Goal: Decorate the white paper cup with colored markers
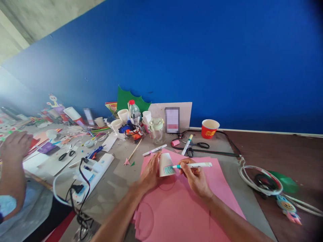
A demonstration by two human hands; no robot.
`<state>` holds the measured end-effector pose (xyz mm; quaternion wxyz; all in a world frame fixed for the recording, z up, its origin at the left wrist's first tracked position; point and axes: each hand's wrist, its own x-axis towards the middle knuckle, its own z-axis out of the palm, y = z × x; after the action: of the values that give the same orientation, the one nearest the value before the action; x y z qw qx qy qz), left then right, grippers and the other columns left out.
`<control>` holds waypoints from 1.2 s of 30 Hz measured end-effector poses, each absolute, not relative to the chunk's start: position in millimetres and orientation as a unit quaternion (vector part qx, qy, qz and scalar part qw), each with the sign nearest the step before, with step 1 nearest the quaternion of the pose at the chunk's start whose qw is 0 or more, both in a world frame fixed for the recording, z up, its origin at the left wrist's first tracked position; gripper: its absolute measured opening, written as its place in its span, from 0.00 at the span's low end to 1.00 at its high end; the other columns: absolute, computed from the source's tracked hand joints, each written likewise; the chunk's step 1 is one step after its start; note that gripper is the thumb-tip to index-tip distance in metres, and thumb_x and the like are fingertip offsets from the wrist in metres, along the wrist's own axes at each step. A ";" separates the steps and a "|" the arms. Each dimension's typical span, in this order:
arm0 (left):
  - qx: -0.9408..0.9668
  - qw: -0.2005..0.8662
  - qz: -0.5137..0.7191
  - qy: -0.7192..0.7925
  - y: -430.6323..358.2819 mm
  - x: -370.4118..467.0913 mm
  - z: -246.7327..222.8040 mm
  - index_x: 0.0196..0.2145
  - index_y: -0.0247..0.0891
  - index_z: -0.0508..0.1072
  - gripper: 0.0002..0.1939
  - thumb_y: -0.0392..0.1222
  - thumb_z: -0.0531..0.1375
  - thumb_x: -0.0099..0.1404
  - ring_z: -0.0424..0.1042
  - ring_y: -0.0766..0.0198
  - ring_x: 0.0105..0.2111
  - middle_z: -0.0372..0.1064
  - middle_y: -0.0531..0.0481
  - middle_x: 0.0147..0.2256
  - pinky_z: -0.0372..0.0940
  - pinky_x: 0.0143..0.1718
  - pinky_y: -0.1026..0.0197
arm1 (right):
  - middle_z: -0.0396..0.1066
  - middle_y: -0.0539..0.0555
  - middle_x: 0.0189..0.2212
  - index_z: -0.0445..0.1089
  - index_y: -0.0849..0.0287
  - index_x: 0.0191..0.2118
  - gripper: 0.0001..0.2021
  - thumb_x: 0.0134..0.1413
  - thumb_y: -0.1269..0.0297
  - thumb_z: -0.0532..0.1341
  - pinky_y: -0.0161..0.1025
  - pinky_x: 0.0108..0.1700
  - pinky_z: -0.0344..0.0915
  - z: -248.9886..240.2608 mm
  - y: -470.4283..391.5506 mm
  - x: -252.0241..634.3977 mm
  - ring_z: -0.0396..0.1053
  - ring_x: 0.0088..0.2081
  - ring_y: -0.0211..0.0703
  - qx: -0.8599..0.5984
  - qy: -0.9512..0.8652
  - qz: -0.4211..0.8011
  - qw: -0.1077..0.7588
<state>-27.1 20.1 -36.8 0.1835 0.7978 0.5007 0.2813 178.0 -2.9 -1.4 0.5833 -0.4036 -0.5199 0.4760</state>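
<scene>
The cup (164, 159) is smooth white paper, a short taper with its narrower end uppermost, slightly tilted above the pink paper (186, 208). Near its wider end is a small patch of teal crosshatching. The left hand (150, 170) wraps the cup's side, fingers extended along it; the right hand (194, 175) pinches a white marker (202, 165) between thumb and fingers, its teal tip at the patch. The pink paper lies in flat, overlapping sheets with matte faces and straight edges.

Behind stand a clear jar (158, 134) with a pale lid, a clear bottle (135, 109) with a red cap, and a green card (124, 97) cut in scallops. A glossy red paper tub (210, 130) stands to the right, beyond black-handled scissors (202, 145).

The worktop (118, 198) is plain grey, bearing a white power strip (102, 171) with tangled black cords on the left. On the right, a dark brown surface (275, 151) carries a looped white cable (241, 174) and a toy figure (287, 204). A flat blue wall (176, 60) rises behind, with rough grey concrete (63, 13) at upper left. Another person's hand (16, 144) is over the cluttered far left; its grip is unclear.
</scene>
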 end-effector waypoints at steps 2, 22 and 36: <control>0.798 0.183 0.286 0.498 20.1 -27.0 -36.0 0.65 0.40 0.47 0.49 0.43 0.67 0.52 0.56 0.43 0.64 0.55 0.35 0.64 0.55 0.63 0.38 | 0.62 0.48 0.19 0.66 0.57 0.26 0.19 0.57 0.47 0.59 0.34 0.23 0.53 -1.6 -2.3 178.4 0.56 0.21 0.35 -0.403 -0.521 0.481 0.578; 0.799 0.184 0.291 0.493 20.6 -27.3 -34.3 0.65 0.40 0.47 0.48 0.44 0.67 0.52 0.57 0.42 0.63 0.56 0.35 0.63 0.56 0.62 0.37 | 0.62 0.47 0.18 0.66 0.58 0.25 0.20 0.55 0.46 0.59 0.33 0.23 0.54 -2.2 -2.2 178.2 0.56 0.21 0.35 -0.405 -0.500 0.512 0.569; 0.808 0.190 0.287 0.478 21.1 -27.3 -33.3 0.65 0.40 0.46 0.48 0.44 0.66 0.53 0.55 0.43 0.64 0.54 0.35 0.64 0.53 0.64 0.37 | 0.62 0.47 0.18 0.64 0.58 0.23 0.21 0.54 0.45 0.61 0.34 0.22 0.51 -2.6 0.0 179.1 0.55 0.20 0.35 -0.426 -0.481 0.496 0.585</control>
<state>-27.3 21.1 -33.3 0.1904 0.8078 0.4784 0.2869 179.1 0.0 -2.6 0.5846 -0.4257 -0.4809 0.4957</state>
